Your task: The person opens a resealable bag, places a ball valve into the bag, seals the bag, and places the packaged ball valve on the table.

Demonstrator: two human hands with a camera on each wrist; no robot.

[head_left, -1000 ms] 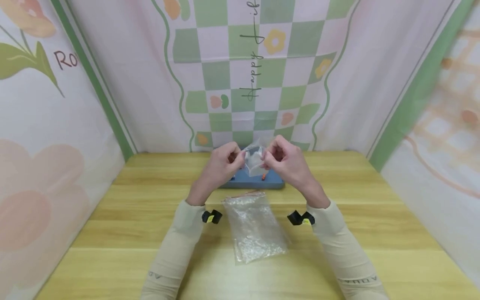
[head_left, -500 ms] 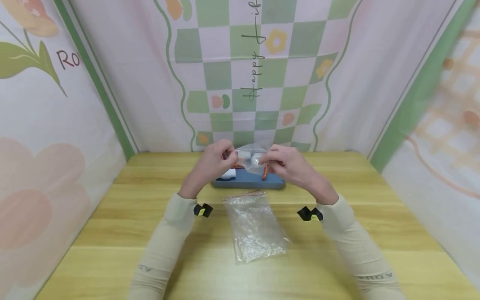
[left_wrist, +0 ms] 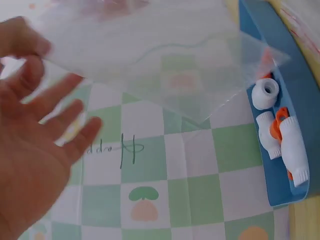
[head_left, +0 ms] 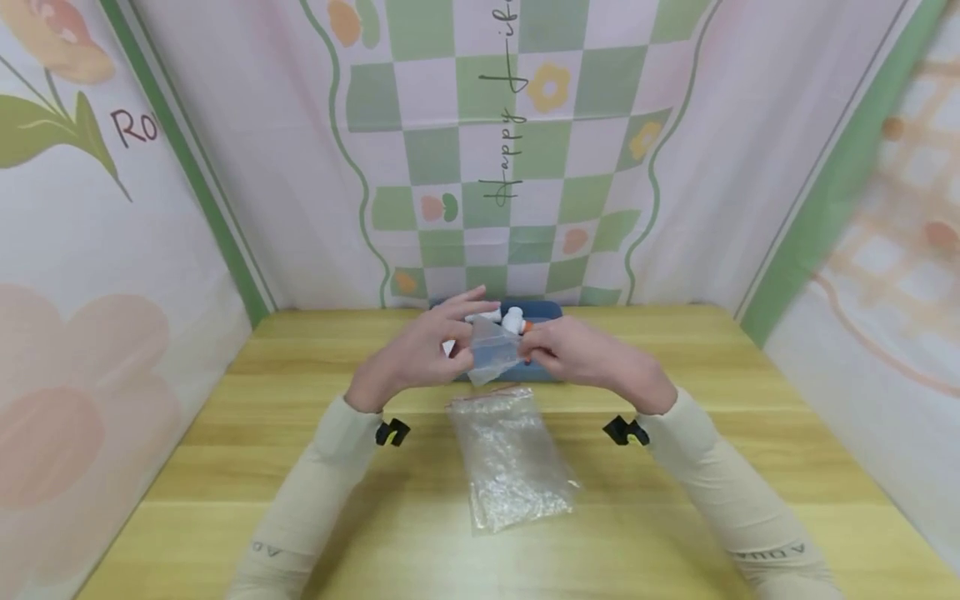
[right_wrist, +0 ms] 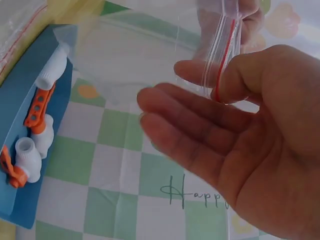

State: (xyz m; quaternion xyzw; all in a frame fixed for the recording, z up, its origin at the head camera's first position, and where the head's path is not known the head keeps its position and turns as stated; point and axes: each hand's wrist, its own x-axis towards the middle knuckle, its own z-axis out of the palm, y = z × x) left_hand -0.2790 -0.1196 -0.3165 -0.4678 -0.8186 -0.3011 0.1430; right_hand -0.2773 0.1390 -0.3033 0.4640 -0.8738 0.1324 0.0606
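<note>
A small clear zip-lock bag (head_left: 495, 352) with a red line along its seal hangs between both hands, over the blue tray (head_left: 546, 310). My left hand (head_left: 422, 346) pinches one end of it between thumb and index finger, the other fingers spread. At the opposite end, the thumb and index finger of my right hand (head_left: 581, 348) grip the bag by the red seal strip (right_wrist: 226, 60). The bag looks flat and see-through. White plastic valves (left_wrist: 294, 152) with orange handles (right_wrist: 39, 107) lie in the tray behind and below the hands.
A stack of larger clear zip bags (head_left: 517, 462) lies on the wooden table (head_left: 225, 450), nearer the person than the tray. A checked cloth curtain (head_left: 487, 150) rises right behind the tray, with printed cloth walls (head_left: 112, 275) on both sides.
Both hands have come down a little, and the bag has swung lower, its near corner now pointing down. Left fingers have spread. The valves in the tray now show past the bag.
</note>
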